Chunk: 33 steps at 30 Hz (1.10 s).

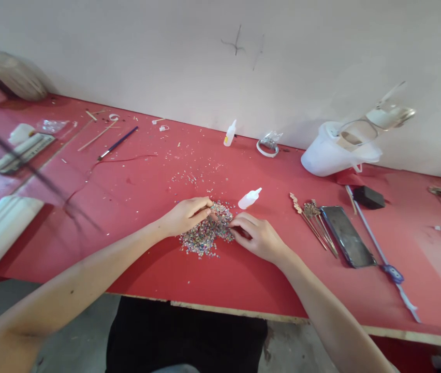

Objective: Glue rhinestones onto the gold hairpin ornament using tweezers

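Note:
A heap of small glittering, many-coloured rhinestones (201, 239) lies on the red table, with loose ones scattered round its edge. At the heap's upper left, my left hand (188, 214) has its fingers drawn together, their tips down at the stones. My right hand (257, 235) is at the heap's right side, fingers curled and thumb close to the index finger. What either pair of fingertips holds is too small or hidden to make out. Just beyond my right hand, a small white dropper bottle (249, 199) lies tilted on the tabletop.
Another dropper bottle (230, 133) stands by the wall, near a roll of tape (267, 148). To the right are a white pitcher (321, 150), metal hair sticks (317, 223), a phone (348, 236) and a black block (368, 197). A paintbrush (117, 143) lies at left.

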Motion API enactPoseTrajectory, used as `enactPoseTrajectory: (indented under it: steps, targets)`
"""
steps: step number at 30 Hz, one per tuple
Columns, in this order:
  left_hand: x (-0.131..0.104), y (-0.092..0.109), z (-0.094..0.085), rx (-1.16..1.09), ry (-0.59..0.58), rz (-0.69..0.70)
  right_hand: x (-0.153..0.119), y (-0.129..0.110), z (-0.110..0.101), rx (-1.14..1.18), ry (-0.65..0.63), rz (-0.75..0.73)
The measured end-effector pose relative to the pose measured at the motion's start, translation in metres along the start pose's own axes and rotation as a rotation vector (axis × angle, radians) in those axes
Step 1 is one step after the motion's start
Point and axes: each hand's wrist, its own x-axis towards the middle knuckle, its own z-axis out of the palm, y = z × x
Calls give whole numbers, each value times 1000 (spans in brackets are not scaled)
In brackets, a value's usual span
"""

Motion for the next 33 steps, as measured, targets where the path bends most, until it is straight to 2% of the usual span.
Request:
enactPoseTrajectory:
  steps: [4,12,22,33]
  targets:
    - [1,1,-1,4,-32,13,-1,2,-1,2,20,9]
    - [-1,0,1,-62,44,-34,2,1,0,-28,9,28]
    - [-1,2,0,11,-30,-10,1,-4,2,40,-31,-127]
    - [-2,-1,1,-35,57,-85,3,1,3,-2,65,20]
